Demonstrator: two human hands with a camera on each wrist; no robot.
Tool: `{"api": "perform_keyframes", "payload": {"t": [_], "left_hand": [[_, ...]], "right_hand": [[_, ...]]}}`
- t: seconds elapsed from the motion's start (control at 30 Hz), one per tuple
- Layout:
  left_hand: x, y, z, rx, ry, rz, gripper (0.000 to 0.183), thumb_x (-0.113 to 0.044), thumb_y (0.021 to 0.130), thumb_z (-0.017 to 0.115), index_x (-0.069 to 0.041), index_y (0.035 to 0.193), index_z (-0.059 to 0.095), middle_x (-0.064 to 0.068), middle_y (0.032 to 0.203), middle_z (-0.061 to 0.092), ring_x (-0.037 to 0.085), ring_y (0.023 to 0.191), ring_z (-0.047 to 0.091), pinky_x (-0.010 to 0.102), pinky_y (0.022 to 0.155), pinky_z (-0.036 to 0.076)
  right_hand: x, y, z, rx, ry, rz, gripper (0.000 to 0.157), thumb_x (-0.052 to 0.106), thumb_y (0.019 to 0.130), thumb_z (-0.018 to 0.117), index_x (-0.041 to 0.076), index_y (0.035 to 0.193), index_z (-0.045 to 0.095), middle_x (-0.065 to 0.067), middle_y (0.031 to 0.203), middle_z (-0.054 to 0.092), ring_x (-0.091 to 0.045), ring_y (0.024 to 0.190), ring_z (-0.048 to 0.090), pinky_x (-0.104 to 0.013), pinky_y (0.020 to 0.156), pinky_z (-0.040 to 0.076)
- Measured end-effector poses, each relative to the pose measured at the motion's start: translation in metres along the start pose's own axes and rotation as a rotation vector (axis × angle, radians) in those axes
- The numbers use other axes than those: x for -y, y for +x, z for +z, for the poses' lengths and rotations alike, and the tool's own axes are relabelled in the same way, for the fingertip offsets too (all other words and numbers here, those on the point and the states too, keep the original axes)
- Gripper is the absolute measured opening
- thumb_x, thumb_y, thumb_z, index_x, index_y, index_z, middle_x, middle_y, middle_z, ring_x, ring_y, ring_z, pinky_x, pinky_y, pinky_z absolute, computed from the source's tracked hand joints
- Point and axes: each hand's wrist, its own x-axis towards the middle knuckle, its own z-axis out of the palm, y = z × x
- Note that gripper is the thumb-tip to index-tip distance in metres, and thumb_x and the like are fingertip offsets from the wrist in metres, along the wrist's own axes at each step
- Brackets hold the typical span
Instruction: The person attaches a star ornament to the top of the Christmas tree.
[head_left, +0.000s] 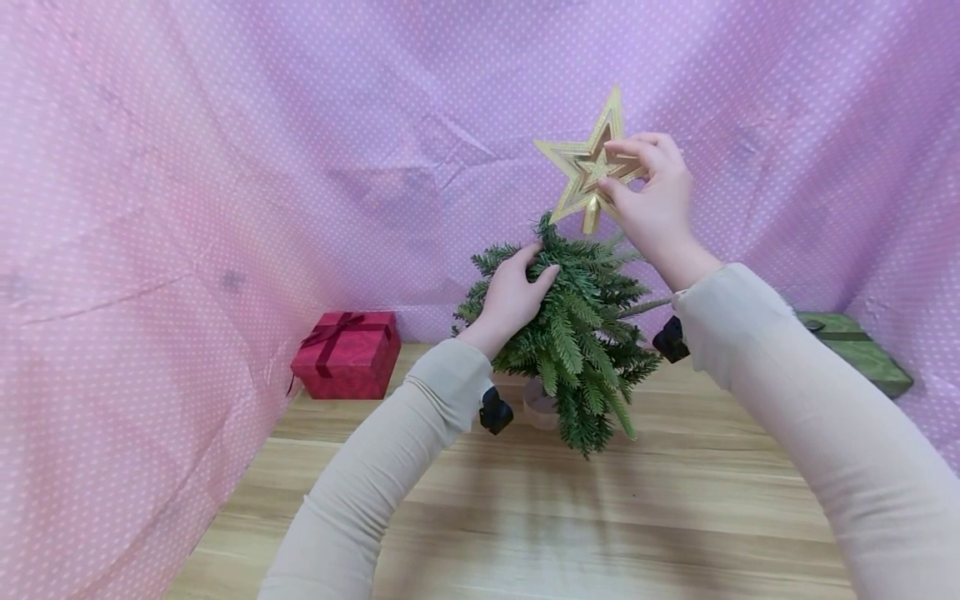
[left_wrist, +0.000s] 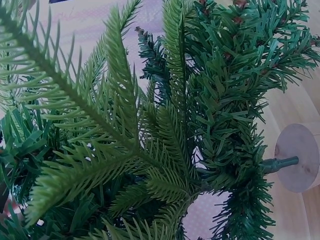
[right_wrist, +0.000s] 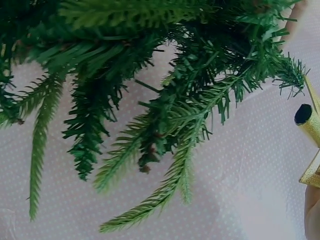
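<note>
A small artificial Christmas tree point(head_left: 581, 333) stands on the table, its trunk set in a round wooden base point(left_wrist: 295, 170). My left hand point(head_left: 513, 292) grips the tree near its top, the thumb and fingers spread around the branches and partly sunk in the needles. Between thumb and fingers, my right hand point(head_left: 660, 196) pinches a gold star tree topper point(head_left: 570, 158) by its right side. The star is held just above the treetop, tilted a little, with its tube pointing down. In the right wrist view the tube's dark open end point(right_wrist: 303, 114) faces the tip of the tree.
To the left on the table sits a red gift box point(head_left: 348, 358) with a dark ribbon. A green gift box point(head_left: 858, 350) lies at the right, partly behind my right sleeve. Pink dotted cloth point(head_left: 412, 108) hangs behind and at both sides of the wood-grain table point(head_left: 525, 517).
</note>
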Motion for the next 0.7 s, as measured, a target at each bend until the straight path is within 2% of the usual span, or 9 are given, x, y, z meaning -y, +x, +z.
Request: {"api": "perform_keyframes", "payload": {"t": [0.47, 0.7], "left_hand": [[0.005, 0.004, -0.003, 0.015, -0.004, 0.007, 0.052, -0.034, 0.100, 0.048, -0.016, 0.147, 0.036, 0.007, 0.145, 0.045, 0.020, 0.131, 0.045, 0.038, 0.106, 0.039], [0.008, 0.007, -0.004, 0.026, -0.011, 0.016, 0.052, -0.034, 0.100, 0.048, -0.016, 0.147, 0.036, 0.008, 0.145, 0.045, 0.021, 0.131, 0.045, 0.038, 0.106, 0.040]], "right_hand": [[0.012, 0.014, 0.020, -0.025, 0.067, -0.005, 0.036, -0.001, 0.083, 0.069, 0.006, 0.118, 0.066, 0.008, 0.111, 0.050, -0.005, 0.105, 0.047, -0.018, 0.089, 0.040], [0.012, 0.017, 0.026, -0.041, 0.124, 0.012, 0.036, -0.001, 0.083, 0.069, 0.006, 0.118, 0.066, 0.011, 0.109, 0.048, -0.002, 0.096, 0.050, -0.019, 0.087, 0.041]]}}
